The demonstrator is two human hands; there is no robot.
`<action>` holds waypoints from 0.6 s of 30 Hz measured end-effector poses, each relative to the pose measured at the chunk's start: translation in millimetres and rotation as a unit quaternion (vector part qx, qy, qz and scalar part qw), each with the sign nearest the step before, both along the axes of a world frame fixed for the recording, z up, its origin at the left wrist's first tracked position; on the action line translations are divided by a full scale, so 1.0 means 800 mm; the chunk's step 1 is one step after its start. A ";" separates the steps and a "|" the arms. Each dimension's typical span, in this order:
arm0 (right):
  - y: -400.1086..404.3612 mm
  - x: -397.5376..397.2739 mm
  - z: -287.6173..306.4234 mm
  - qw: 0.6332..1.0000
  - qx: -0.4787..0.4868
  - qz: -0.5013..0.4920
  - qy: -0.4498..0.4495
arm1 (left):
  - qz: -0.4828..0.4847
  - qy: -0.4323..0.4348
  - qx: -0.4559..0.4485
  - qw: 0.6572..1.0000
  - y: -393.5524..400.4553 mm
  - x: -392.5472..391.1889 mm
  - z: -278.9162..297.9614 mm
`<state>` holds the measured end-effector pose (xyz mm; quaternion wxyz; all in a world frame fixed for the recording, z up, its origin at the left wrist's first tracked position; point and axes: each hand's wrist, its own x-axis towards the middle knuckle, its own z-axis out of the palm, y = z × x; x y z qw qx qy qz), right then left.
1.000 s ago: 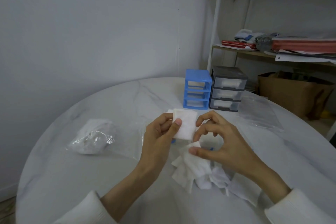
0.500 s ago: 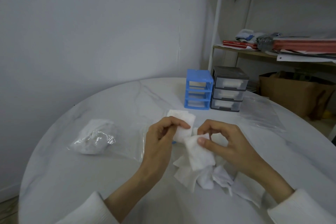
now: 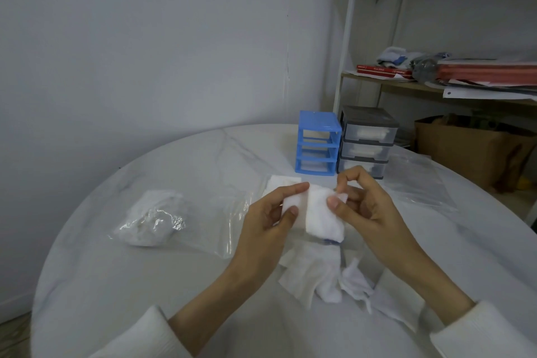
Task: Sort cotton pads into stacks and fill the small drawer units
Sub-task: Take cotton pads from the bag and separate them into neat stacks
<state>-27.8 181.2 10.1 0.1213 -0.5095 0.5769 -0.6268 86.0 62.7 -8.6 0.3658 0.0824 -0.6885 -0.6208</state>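
Observation:
Above the round white table [image 3: 122, 293], my left hand [image 3: 267, 227] pinches a small stack of white cotton pads [image 3: 293, 209] between thumb and fingers. My right hand [image 3: 366, 212] pinches another white pad [image 3: 322, 215] by its upper corner, and it overlaps the stack's right side. Below my hands lies a loose heap of pads [image 3: 325, 276]. One more pad [image 3: 280, 183] lies flat behind my left hand. At the back stand a blue drawer unit [image 3: 318, 142] and a grey drawer unit [image 3: 367, 141] whose clear drawers show white pads inside.
A clear plastic bag with white pads [image 3: 151, 218] lies at the left, with flat clear plastic [image 3: 229, 212] beside it. Another clear bag [image 3: 418, 180] lies at the right. Behind the table stand a shelf with papers [image 3: 470, 75] and a cardboard box [image 3: 470, 151].
My right hand lifted a pad from the heap and brought it up against the stack in my left hand. My left hand turned the stack slightly and shifted right.

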 end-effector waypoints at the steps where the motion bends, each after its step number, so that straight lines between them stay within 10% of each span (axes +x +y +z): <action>1: 0.000 -0.003 -0.001 1.000 -0.001 -0.008 0.020 | -0.011 -0.003 0.002 1.000 0.002 0.000 0.000; 18: -0.001 -0.005 -0.005 0.974 0.053 -0.112 0.187 | -0.080 -0.036 0.046 0.995 0.008 0.004 0.003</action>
